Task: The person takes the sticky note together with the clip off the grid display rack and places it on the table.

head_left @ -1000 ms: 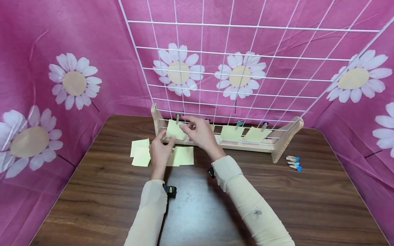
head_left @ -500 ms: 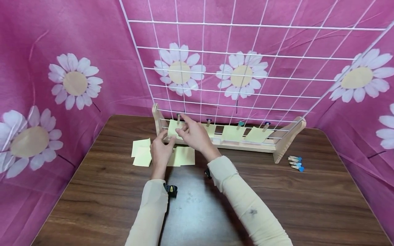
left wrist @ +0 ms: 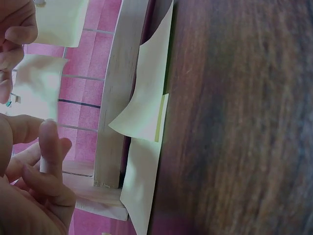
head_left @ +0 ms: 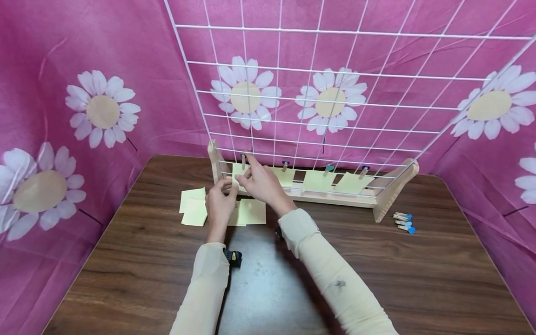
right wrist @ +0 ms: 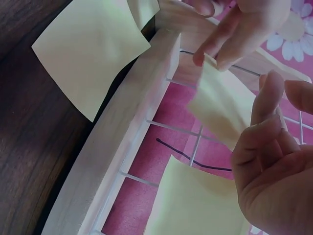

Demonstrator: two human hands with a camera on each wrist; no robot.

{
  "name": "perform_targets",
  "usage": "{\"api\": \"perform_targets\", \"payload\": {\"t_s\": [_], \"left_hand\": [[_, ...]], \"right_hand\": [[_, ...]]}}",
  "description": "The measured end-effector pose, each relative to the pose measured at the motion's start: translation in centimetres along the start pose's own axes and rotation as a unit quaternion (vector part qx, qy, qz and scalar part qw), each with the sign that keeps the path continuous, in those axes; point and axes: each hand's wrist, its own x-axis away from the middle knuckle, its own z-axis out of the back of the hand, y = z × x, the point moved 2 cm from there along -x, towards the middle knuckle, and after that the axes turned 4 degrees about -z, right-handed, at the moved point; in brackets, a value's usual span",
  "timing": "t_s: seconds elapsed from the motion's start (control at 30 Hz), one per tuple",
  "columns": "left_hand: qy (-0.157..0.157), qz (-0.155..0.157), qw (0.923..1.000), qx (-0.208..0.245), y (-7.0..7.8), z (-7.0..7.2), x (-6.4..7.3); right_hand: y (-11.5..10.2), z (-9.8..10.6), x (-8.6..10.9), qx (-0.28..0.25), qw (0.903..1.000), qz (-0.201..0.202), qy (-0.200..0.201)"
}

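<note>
Between the hands, a pale-yellow square paper note (head_left: pixel 237 170) hangs by a wooden clothespin (head_left: pixel 244 162) from a white wire grid (head_left: pixel 317 31). The left hand (head_left: pixel 219 205) pinches its lower corner, seemingly to steady it; I can't tell whether the right hand (head_left: pixel 263 185) grips anything.

The right hand (head_left: pixel 263 185) partly hides the leftmost hanging note (head_left: pixel 237 170), while the head view's top edge crops the wire grid (head_left: pixel 279 30), its bottom edge both sleeves (head_left: pixel 207 279).
</note>
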Motion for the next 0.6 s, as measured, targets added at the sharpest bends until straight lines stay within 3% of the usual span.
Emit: {"api": "perform_targets", "payload": {"t_s": [0.17, 0.33, 0.6], "left_hand": [[0.018, -0.001, 0.9998, -0.002, -0.08, 0.11, -0.13], [0.027, -0.007, 0.9996, -0.007, 0.06, 0.26, -0.21], [0.02, -0.006, 0.9998, -0.002, 0.16, 0.39, -0.09]], "right_hand": [[-0.17, -0.03, -0.02, 0.043, 0.9979, 0.014, 0.046], [-0.27, 0.13, -0.04, 0.095, 0.9898, 0.03, 0.102], [-0.2, 0.12, -0.1, 0.118, 0.9844, 0.028, 0.128]]}}
